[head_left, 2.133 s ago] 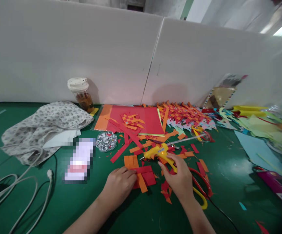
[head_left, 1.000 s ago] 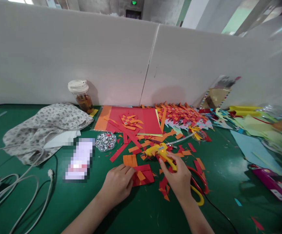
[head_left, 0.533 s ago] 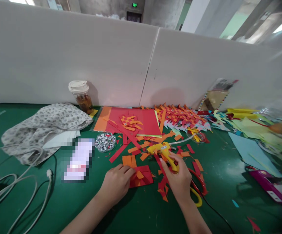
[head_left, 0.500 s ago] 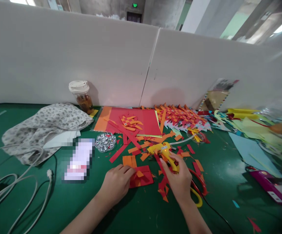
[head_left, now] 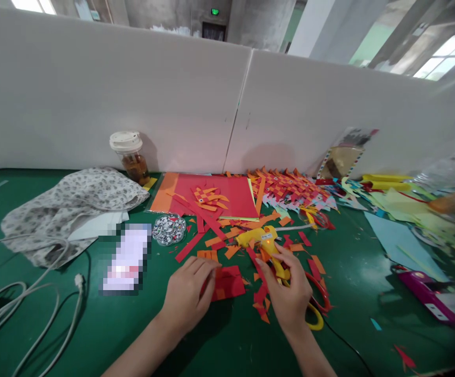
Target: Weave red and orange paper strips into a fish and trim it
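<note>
My left hand (head_left: 191, 293) is closed at the left end of a folded red paper piece (head_left: 230, 283), its fingertips pinched on the paper. My right hand (head_left: 291, 285) is curled beside the handle of a yellow glue gun (head_left: 264, 238), thumb and fingers near red and orange paper scraps; what it grips, if anything, is hard to make out. The glue gun lies on the scraps, nozzle to the left. Orange strips (head_left: 208, 255) lie just behind my left hand.
Red-handled scissors (head_left: 323, 296) lie right of my right hand. Behind are red sheets (head_left: 239, 196) and woven paper fish (head_left: 286, 183). Leftward are a case of googly eyes (head_left: 169, 229), a phone (head_left: 127, 256), a cup (head_left: 133, 157) and cables. A purple tool (head_left: 423, 296) is at right.
My left hand has shifted and turned slightly over the red paper, and the loose orange scrap on top is no longer visible. My right hand stays near the glue gun.
</note>
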### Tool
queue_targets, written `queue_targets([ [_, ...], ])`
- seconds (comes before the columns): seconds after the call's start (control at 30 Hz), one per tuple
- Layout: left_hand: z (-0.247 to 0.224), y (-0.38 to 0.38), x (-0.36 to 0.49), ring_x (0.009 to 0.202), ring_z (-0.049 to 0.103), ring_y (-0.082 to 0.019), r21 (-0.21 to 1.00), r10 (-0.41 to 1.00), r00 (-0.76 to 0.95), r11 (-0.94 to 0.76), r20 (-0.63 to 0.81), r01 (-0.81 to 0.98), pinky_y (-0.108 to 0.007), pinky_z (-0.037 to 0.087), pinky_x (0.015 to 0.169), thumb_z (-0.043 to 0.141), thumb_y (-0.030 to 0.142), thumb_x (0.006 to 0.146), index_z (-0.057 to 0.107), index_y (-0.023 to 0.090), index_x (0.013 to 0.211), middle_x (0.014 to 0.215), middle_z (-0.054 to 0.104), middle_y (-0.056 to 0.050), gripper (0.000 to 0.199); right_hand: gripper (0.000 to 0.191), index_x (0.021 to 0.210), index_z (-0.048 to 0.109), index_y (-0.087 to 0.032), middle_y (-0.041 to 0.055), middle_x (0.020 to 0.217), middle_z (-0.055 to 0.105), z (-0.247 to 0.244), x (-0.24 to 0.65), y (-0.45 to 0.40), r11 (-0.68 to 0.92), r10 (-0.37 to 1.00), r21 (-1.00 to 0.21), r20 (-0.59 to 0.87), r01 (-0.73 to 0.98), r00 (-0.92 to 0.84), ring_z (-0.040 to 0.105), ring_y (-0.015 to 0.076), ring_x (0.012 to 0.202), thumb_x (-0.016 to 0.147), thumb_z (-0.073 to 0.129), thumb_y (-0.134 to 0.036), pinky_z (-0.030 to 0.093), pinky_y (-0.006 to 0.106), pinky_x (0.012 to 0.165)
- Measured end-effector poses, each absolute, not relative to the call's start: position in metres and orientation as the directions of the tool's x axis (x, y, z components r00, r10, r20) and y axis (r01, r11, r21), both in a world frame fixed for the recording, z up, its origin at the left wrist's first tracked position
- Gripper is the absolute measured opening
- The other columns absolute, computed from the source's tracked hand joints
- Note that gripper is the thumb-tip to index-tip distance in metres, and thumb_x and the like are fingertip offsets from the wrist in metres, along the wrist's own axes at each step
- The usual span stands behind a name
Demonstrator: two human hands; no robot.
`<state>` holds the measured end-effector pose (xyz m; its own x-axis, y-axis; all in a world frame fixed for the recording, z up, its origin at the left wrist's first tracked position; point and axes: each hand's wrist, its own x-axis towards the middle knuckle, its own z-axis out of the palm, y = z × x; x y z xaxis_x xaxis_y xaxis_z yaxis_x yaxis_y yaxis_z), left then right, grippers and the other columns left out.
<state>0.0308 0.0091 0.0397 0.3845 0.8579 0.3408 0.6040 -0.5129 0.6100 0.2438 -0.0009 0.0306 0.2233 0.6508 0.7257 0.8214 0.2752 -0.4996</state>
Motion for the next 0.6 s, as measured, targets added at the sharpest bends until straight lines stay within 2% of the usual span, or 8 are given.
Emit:
queue_targets([
  [0.13, 0.060, 0.001, 0.050, 0.098, 0.056, -0.021, 0.722, 0.864, 0.365, -0.494, 0.346, 0.485, -0.035, 0.046, 0.086, 0.047, 0.024, 0.087, 0.061, 0.020, 0.107, 0.105, 0.067, -0.006, 0.024, 0.025, 0.091, 0.056, -0.018, 0.0119, 0.108, 0.062, 0.036, 0.220, -0.010, 0.290, 0.607, -0.619, 0.709, 0.730, 0.360, 0.061, 0.0246, 0.098, 0.071, 0.071, -0.023, 0.051, 0.041, 0.082],
  [0.23, 0.068, -0.004, 0.065, 0.106, 0.053, -0.021, 0.830, 0.890, 0.349, -0.419, 0.294, 0.367, -0.035, 0.042, 0.094, 0.049, 0.028, 0.087, 0.061, 0.019, 0.110, 0.112, 0.064, -0.007, 0.027, 0.033, 0.098, 0.053, -0.018, 0.0133, 0.113, 0.059, 0.037, 0.205, -0.016, 0.365, 0.580, -0.710, 0.680, 0.603, 0.449, 0.057, 0.0263, 0.105, 0.070, 0.071, -0.017, 0.049, 0.046, 0.085],
  [0.33, 0.069, -0.005, 0.079, 0.111, 0.052, -0.022, 0.956, 0.946, 0.286, -0.213, 0.150, 0.202, -0.037, 0.039, 0.097, 0.054, 0.034, 0.085, 0.061, 0.020, 0.112, 0.114, 0.064, -0.007, 0.031, 0.037, 0.102, 0.051, -0.019, 0.0133, 0.116, 0.055, 0.037, 0.194, -0.018, 0.432, 0.567, -0.737, 0.670, 0.519, 0.479, 0.054, 0.0261, 0.110, 0.071, 0.068, -0.011, 0.048, 0.048, 0.087],
  [0.4, 0.070, -0.004, 0.088, 0.104, 0.057, -0.023, 0.999, 0.970, 0.240, -0.030, 0.025, 0.019, -0.035, 0.043, 0.092, 0.055, 0.037, 0.083, 0.063, 0.019, 0.109, 0.108, 0.066, -0.008, 0.032, 0.034, 0.102, 0.051, -0.019, 0.0124, 0.115, 0.054, 0.036, 0.188, -0.019, 0.439, 0.560, -0.741, 0.667, 0.508, 0.491, 0.053, 0.0246, 0.110, 0.073, 0.066, -0.010, 0.047, 0.047, 0.088],
  [0.47, 0.072, -0.002, 0.098, 0.090, 0.063, -0.023, 0.972, 0.960, 0.267, 0.141, -0.088, -0.189, -0.032, 0.049, 0.080, 0.058, 0.039, 0.081, 0.066, 0.016, 0.102, 0.096, 0.069, -0.009, 0.033, 0.031, 0.101, 0.052, -0.020, 0.0116, 0.113, 0.053, 0.033, 0.183, -0.021, 0.418, 0.565, -0.753, 0.653, 0.507, 0.504, 0.053, 0.0236, 0.109, 0.075, 0.064, -0.011, 0.048, 0.045, 0.087],
  [0.6, 0.077, 0.001, 0.111, 0.089, 0.064, -0.020, 0.854, 0.964, 0.221, 0.235, -0.145, -0.464, -0.028, 0.049, 0.081, 0.067, 0.035, 0.074, 0.068, 0.016, 0.097, 0.093, 0.070, -0.007, 0.029, 0.040, 0.111, 0.049, -0.021, 0.0136, 0.122, 0.047, 0.028, 0.174, -0.030, 0.401, 0.621, -0.781, 0.616, 0.480, 0.485, 0.047, 0.0264, 0.117, 0.074, 0.062, -0.013, 0.048, 0.046, 0.087],
])
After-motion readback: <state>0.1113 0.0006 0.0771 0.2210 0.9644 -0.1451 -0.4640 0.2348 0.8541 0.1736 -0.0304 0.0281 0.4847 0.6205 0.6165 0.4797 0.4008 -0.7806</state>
